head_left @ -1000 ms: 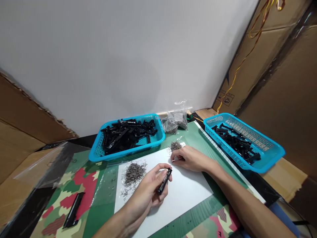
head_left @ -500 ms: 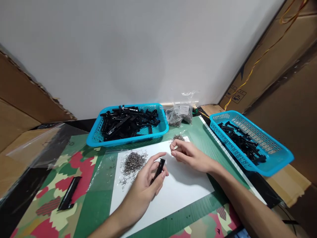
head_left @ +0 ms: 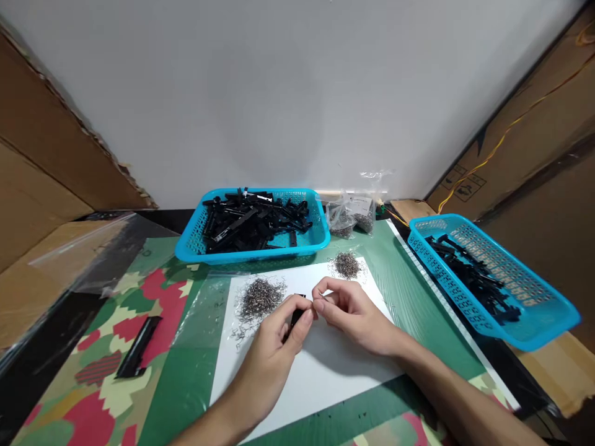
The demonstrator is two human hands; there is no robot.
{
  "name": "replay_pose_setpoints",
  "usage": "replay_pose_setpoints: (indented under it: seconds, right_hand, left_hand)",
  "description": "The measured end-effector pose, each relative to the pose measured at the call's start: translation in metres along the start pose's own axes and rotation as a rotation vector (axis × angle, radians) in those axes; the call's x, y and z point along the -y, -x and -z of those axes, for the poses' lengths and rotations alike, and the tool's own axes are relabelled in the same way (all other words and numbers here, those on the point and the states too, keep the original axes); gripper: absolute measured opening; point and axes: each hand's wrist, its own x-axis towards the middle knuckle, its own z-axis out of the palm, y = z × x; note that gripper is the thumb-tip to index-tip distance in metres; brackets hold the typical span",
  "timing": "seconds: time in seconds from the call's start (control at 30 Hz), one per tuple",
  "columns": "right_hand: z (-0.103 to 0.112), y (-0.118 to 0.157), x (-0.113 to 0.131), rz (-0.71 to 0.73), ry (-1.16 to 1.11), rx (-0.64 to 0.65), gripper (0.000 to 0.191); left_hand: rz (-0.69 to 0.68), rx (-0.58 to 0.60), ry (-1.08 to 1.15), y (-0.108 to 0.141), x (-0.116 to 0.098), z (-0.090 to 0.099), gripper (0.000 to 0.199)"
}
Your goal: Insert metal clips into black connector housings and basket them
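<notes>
My left hand (head_left: 272, 347) is wrapped round a black plastic part (head_left: 298, 314), mostly hidden by the fingers, above the white sheet (head_left: 334, 378). Against its fingertips, my right hand (head_left: 356, 313) pinches a small thin metal wire piece (head_left: 321, 296), whose exact shape is too small to tell. A pile of small metal wire pieces (head_left: 261, 298) lies on the sheet behind my left hand. Another, smaller pile (head_left: 347, 265) sits just beyond my right hand.
A blue basket (head_left: 253, 255) full of black parts stands at the back; another blue basket (head_left: 534, 291) of black parts is at right. Clear bags (head_left: 364, 214) of metal pieces lie between them. One long black part (head_left: 138, 348) rests on the patterned cover at left.
My hands have come together, and the fingers of both now meet at the end of the black part. The whole view has shifted a little.
</notes>
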Motion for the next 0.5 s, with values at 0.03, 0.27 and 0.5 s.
replay_pose_setpoints:
  seconds: [0.03, 0.27, 0.5]
  right_hand:
    - [0.003, 0.001, 0.002, 0.018, 0.06, -0.003, 0.025]
    - [0.016, 0.005, 0.011, 0.066, 0.392, -0.036, 0.01]
    - [0.016, 0.006, 0.011, 0.063, 0.285, -0.113, 0.008]
  left_hand:
    - [-0.001, -0.011, -0.029, 0.0, 0.0, 0.001, 0.033]
    - [-0.02, 0.037, -0.154, -0.002, -0.002, 0.002, 0.032]
    - [0.047, 0.141, -0.119, 0.003, -0.009, 0.006, 0.033]
